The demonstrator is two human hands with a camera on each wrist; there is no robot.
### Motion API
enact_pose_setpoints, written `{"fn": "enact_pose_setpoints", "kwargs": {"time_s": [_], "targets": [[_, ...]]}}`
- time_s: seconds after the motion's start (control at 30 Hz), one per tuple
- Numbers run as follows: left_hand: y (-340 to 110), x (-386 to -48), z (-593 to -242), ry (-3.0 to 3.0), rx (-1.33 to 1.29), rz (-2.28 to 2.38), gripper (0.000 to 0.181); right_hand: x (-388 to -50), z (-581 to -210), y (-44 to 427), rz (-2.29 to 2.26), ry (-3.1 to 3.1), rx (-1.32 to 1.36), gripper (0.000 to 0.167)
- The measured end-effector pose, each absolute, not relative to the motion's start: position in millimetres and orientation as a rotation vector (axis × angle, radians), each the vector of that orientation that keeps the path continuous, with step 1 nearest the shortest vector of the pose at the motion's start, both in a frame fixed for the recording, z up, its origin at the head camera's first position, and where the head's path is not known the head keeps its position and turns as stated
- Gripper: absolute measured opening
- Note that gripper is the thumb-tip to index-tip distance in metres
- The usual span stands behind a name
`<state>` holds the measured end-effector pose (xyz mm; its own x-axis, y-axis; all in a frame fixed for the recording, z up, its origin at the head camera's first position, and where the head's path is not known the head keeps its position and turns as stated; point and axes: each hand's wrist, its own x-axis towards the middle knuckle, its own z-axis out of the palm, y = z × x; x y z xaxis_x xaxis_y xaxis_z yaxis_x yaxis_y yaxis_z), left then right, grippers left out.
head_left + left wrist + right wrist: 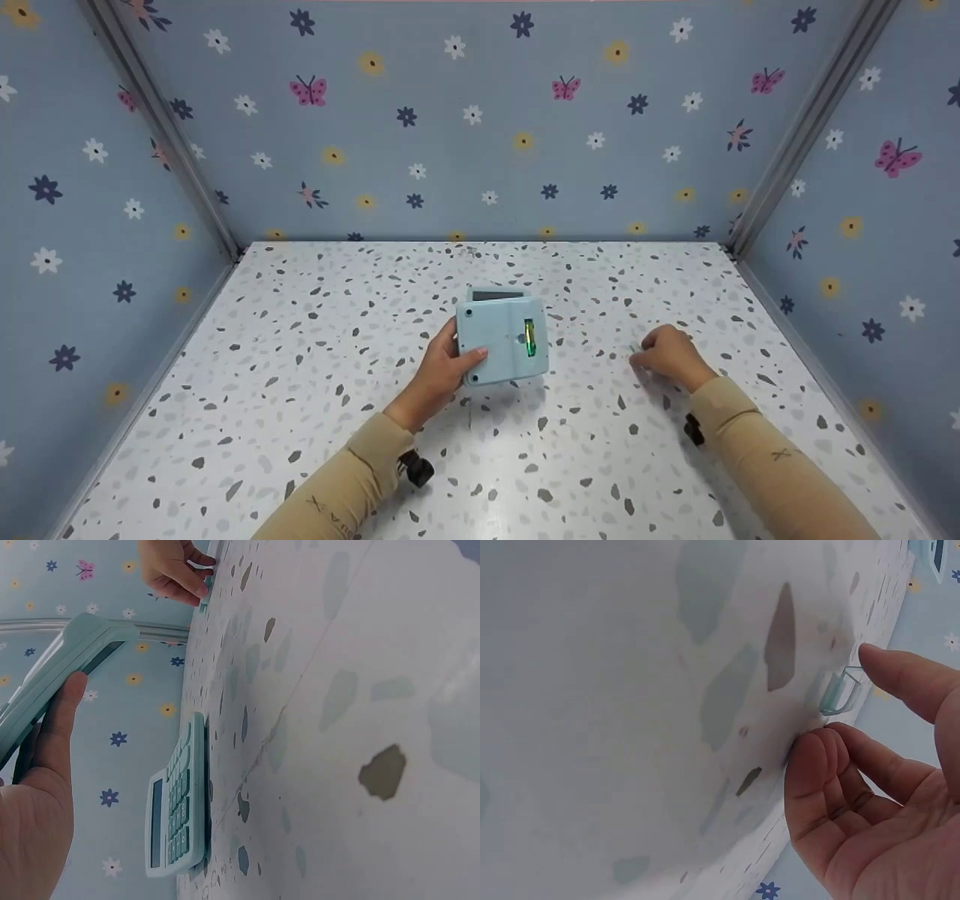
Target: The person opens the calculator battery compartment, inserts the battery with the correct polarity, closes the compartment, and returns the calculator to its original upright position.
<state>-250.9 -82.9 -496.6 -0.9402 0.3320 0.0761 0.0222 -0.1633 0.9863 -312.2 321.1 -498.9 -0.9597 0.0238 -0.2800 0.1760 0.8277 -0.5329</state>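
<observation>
My left hand (442, 367) grips a light blue calculator (491, 337) by its left side, thumb on its back, which faces up. A shiny green battery (530, 337) shows in the uncovered slot there. Behind it, mostly hidden in the head view, a second light blue calculator (176, 802) rests on the table with keys and screen showing in the left wrist view. Well to the right, low over the tabletop, my right hand (671, 356) pinches a small pale blue, partly see-through battery cover (841, 694) between thumb and forefinger.
The white speckled table (300, 337) is bounded by blue flowered panels (465, 150) at the back and on both sides. Grey metal posts (161, 120) stand at the back corners. A dark wrist device (416, 469) hangs under the left cuff.
</observation>
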Motion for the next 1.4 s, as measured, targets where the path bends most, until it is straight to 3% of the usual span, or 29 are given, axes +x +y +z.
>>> {"fn": "enact_pose_setpoints", "kwargs": {"time_s": [0.93, 1.4], "targets": [[-82.4, -251.3, -494.6, 1.892, 0.420, 2.203, 0.076, -315.9, -496.8, 318.5, -0.791, 2.795, 0.137, 0.044], [-82.8, -252.7, -494.7, 1.884, 0.425, 2.222, 0.075, -315.5, -470.3, 310.7, -0.943, 2.877, 0.074, 0.045]]}}
